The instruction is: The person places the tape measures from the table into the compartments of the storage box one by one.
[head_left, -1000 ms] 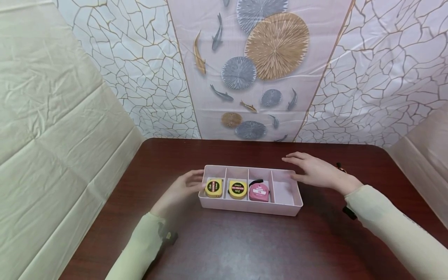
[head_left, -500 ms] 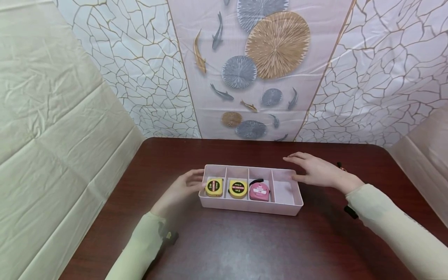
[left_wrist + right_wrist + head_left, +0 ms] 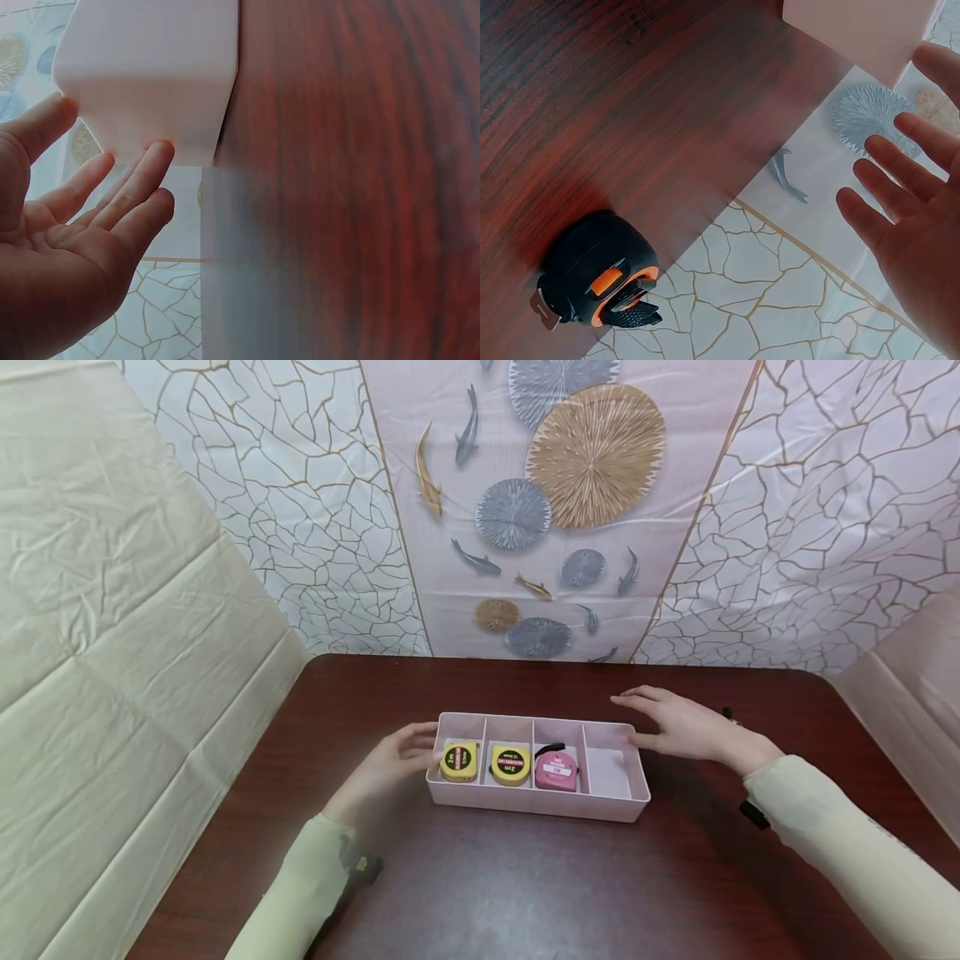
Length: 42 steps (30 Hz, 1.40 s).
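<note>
A pale pink divided tray (image 3: 536,805) sits mid-table in the head view. Its left compartment holds a yellow tape measure (image 3: 458,762), the one beside it another yellow tape measure (image 3: 510,766). A pink tape measure (image 3: 556,772) with a black strap lies in the third. At the tray's left end, my left hand (image 3: 384,770) touches the end wall with thumb and fingertips, fingers loosely extended, as the left wrist view shows. My right hand (image 3: 686,727) hovers by the right end, thumb at the rim and fingers spread. Whether that thumb touches, I cannot tell.
A black and orange tape measure (image 3: 596,259) rests on the table to the right of my right hand, mostly hidden behind the wrist in the head view. The dark red wooden table (image 3: 517,885) reaches back to a patterned cloth (image 3: 592,460).
My right hand has drifted very slightly to the right. The left hand, the tray and the tape measures stay where they were.
</note>
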Each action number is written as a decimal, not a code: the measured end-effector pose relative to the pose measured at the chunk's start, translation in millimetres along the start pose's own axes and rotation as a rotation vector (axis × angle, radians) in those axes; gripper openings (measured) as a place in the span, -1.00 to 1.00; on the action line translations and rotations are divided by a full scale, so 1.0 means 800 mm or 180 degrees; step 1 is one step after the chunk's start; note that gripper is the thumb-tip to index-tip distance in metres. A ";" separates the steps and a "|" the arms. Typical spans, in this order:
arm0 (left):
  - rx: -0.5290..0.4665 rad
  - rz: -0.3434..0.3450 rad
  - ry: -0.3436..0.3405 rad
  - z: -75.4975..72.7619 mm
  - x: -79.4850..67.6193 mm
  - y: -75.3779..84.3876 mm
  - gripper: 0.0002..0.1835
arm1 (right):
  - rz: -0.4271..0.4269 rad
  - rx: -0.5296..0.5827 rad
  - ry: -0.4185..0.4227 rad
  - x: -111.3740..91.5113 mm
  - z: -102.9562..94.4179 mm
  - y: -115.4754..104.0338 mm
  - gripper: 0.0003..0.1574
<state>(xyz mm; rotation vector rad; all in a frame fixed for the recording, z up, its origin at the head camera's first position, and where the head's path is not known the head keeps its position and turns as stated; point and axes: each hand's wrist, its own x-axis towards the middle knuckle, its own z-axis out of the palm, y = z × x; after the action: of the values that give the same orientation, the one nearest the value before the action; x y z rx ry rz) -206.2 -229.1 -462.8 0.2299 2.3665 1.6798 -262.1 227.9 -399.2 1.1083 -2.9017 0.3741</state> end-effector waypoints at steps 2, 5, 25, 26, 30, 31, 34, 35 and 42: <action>0.0006 0.0011 0.0001 0.000 0.000 0.000 -0.34 | 0.0016 -0.0006 -0.0004 -0.001 0.000 0.001 -0.29; 0.0019 0.0017 0.0004 0.000 0.001 0.001 -0.34 | 0.0021 -0.0014 0.0004 -0.002 -0.001 0.002 -0.29; 0.0070 0.0019 0.0025 0.001 0.000 0.001 -0.34 | 0.0224 0.0068 0.0058 -0.014 -0.012 0.014 -0.21; 0.0044 0.0024 0.0005 0.001 0.000 0.001 -0.34 | 0.0217 0.0082 0.0063 -0.015 -0.013 0.016 -0.21; -0.0031 0.0044 -0.0060 0.001 -0.002 0.005 -0.36 | 0.0221 0.0128 0.0059 -0.019 -0.014 0.020 -0.21; -0.0035 0.0040 -0.0068 0.000 -0.003 0.005 -0.36 | 0.0234 0.0143 0.0053 -0.020 -0.014 0.021 -0.20; -0.0016 0.0033 -0.0043 -0.001 -0.001 0.001 -0.38 | 0.0265 0.0137 0.0040 -0.023 -0.014 0.025 -0.20; -0.0016 0.0026 -0.0036 -0.001 -0.001 0.001 -0.38 | 0.0262 0.0120 0.0050 -0.024 -0.013 0.027 -0.19; -0.0043 0.0039 -0.0056 -0.001 -0.001 0.000 -0.37 | 0.0341 0.0107 0.0055 -0.031 -0.009 0.039 -0.21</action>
<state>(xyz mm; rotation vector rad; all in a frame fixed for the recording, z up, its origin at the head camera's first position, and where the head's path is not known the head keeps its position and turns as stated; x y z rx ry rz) -205.6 -229.7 -462.2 0.2562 2.3451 1.6918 -264.6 268.5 -401.8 0.9508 -2.9580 0.4342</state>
